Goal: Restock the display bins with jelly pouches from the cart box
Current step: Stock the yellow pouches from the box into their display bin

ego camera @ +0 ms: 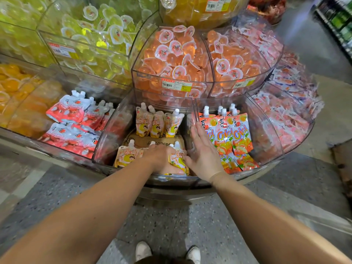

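Observation:
Both my hands are inside the middle clear display bin (106, 143). My left hand (162, 159) is closed over a yellow jelly pouch (179, 161) at the bin's front. My right hand (203, 151) lies flat with fingers apart against the clear divider, beside that pouch. Another yellow pouch (125, 157) lies at the front left. Three yellow pouches (158, 122) stand upright at the back, with brown cardboard (158, 141) showing on the bin floor between the rows. The cart box is out of view.
Orange spouted pouches (232, 134) fill the bin to the right, red-and-white pouches (74, 121) the bin to the left. Upper bins hold orange jelly cups (177, 60) and yellow jelly cups (99, 35). Small pink packets (285, 115) sit far right. My shoes (167, 252) stand on speckled floor.

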